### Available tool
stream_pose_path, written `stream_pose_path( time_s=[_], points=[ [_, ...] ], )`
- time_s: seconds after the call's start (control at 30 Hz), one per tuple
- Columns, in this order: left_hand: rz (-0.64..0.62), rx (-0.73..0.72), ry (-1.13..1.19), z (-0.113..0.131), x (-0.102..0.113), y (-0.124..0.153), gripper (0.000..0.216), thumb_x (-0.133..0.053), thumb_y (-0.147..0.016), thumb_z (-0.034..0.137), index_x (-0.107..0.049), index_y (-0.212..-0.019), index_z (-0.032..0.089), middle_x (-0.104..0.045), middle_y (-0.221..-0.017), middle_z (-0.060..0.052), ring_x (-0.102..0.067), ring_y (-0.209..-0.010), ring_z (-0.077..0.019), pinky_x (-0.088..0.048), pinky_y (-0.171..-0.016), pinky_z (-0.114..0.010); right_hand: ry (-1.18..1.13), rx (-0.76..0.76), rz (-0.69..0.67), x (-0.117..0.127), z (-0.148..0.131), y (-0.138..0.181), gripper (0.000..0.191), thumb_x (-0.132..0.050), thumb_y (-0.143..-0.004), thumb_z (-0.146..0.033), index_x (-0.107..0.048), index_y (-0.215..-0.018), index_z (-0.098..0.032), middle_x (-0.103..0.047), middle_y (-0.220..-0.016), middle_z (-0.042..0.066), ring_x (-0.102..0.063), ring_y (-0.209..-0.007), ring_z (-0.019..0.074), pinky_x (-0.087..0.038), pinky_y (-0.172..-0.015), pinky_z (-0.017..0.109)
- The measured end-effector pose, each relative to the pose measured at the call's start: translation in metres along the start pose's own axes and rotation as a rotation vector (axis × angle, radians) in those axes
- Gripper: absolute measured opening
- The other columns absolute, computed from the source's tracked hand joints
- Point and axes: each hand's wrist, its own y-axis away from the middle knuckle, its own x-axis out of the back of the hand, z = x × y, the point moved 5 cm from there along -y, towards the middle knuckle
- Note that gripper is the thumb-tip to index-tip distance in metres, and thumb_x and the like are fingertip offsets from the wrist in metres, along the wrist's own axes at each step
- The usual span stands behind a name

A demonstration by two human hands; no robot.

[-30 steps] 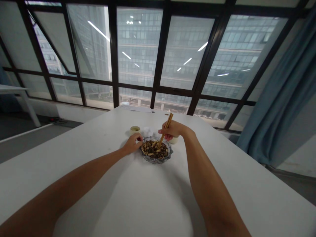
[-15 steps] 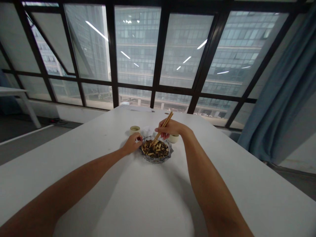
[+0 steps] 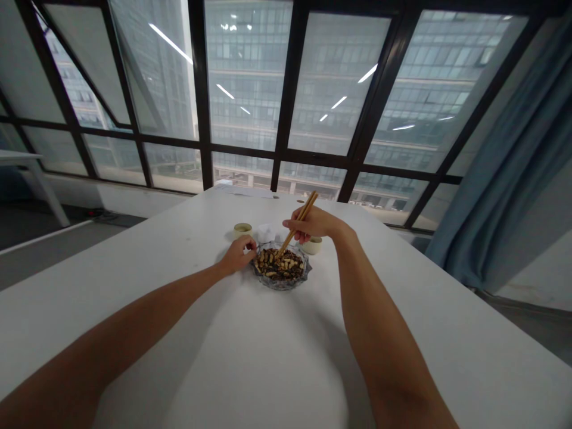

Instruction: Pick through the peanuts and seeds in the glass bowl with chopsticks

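Observation:
A clear glass bowl (image 3: 282, 287) with a scalloped rim stands on the white table. Inside it lies a mix of dark bits and pale yellowish pieces (image 3: 272, 273), too small to name surely. My left hand (image 3: 236, 256) is closed on the bowl's left rim, its fingers curled at the edge. In my right hand (image 3: 319, 221) is a pair of wooden chopsticks (image 3: 297, 225), slanting down to the left. Their tips reach into the bowl's contents; whether they pinch a piece I cannot tell.
Behind the bowl to the left is a pale green cup (image 3: 242, 230); a similar cup (image 3: 312, 245) stands partly behind my right hand. Between them sits something white (image 3: 266, 232), partly hidden. Papers (image 3: 248, 192) lie at the table's far edge, below the windows. A blue curtain (image 3: 491, 173) hangs at right.
The chopsticks stand slightly more upright, and my right hand has shifted a little to the right. My left hand stays at the bowl's rim. The whole view has shifted slightly.

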Motion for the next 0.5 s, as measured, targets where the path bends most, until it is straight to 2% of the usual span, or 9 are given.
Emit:
stream_pose_path(
  time_s=[0.17,0.5],
  points=[
    [0.008,0.0,0.015,0.0005,-0.0001,-0.0003,0.006,-0.055,-0.07,0.017,-0.055,-0.075,0.019,-0.06,-0.077,0.0,-0.052,-0.075,-0.0163,-0.041,-0.069,-0.03,-0.009,0.012,-0.039,-0.0087,0.0055,-0.0079,0.035,-0.074,-0.091,-0.04,-0.061,-0.069,-0.016,-0.069,-0.06,0.004,-0.066,-0.051,0.0135,-0.055,-0.048,0.022],
    [-0.004,0.021,0.004,0.0013,0.0007,-0.0014,0.004,-0.055,-0.07,0.018,-0.055,-0.074,0.02,-0.061,-0.077,-0.001,-0.053,-0.076,-0.0169,-0.042,-0.07,-0.031,0.025,0.004,-0.037,-0.0093,0.007,-0.0104,0.038,-0.074,-0.089,-0.046,-0.062,-0.069,-0.015,-0.071,-0.062,0.005,-0.067,-0.053,0.0143,-0.057,-0.051,0.024]
  ],
)
